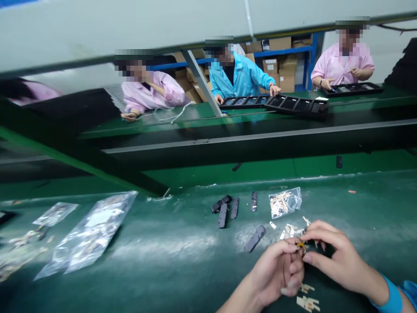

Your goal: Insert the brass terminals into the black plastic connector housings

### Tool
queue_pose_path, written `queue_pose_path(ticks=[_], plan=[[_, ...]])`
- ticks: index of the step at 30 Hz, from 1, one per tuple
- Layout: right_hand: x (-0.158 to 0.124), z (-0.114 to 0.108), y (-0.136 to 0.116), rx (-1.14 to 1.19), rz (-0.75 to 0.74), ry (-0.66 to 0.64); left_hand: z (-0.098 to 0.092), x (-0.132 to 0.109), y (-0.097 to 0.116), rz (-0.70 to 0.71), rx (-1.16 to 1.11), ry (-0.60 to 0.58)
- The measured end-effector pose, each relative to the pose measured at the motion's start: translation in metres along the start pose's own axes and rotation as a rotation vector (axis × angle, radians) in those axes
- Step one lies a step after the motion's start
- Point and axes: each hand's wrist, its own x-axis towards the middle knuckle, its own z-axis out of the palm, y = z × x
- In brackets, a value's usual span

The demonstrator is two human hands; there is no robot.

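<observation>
At the near edge of the green bench [182, 269], right of centre, L hand [280, 271] & R hand [335, 256] both pinch a small yellow part [301, 246] btwn fingertips. Black strips [224, 208] and a bag of clips [285, 202] lie just beyond.

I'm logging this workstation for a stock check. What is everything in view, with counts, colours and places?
strip parts: five, black, middle of the near table
small bag: one, clear, holds pale metal pieces, right of the strips
loose metal pieces: several, pale, between that bag and the hands; more at the bottom edge
large bags: at least two, clear, table's left
near table: one, dark green
trays: three, black, far bench
cable: one, white, far bench
co-workers: three, two in pink, one in blue, behind the bench
boxes: many, brown, blue shelves
small piece: one, yellowish, pinched between both hands' fingertips
left hand: bare, bottom right
right hand: bare, blue cuff, bottom right
</observation>
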Motion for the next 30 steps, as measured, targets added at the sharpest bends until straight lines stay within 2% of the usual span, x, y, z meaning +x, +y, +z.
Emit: queue_pose_path(ticks=[5,9,13,16,17,19,22,24,27,30], plan=[[-0.002,0.002,0.002,0.005,-0.040,0.045,-0.008,0.004,-0.003,0.006,0.003,-0.070],[-0.005,0.003,0.003,0.013,-0.004,0.035,-0.015,0.008,-0.010,-0.016,0.049,-0.086],[-0.007,0.004,0.003,-0.003,0.022,0.046,-0.014,0.009,-0.014,0.183,0.128,-0.050],[-0.008,0.003,0.006,-0.043,0.043,0.112,-0.009,0.007,-0.010,0.231,0.174,-0.055],[-0.008,0.003,0.007,-0.058,0.049,0.129,-0.007,0.006,-0.009,0.252,0.205,-0.024],[-0.008,0.002,0.008,-0.090,0.038,0.123,-0.003,0.002,-0.006,0.358,0.347,0.110],[-0.006,0.002,0.007,-0.168,-0.042,0.052,0.004,-0.002,-0.004,0.558,0.715,0.373],[-0.005,0.003,0.006,-0.224,-0.093,0.026,0.007,-0.004,-0.003,0.611,0.919,0.490],[-0.005,0.005,0.007,-0.264,-0.109,0.031,0.007,-0.005,-0.003,0.619,1.065,0.551],[-0.008,0.006,0.009,-0.262,-0.098,0.057,0.004,-0.004,-0.004,0.623,1.066,0.547]])
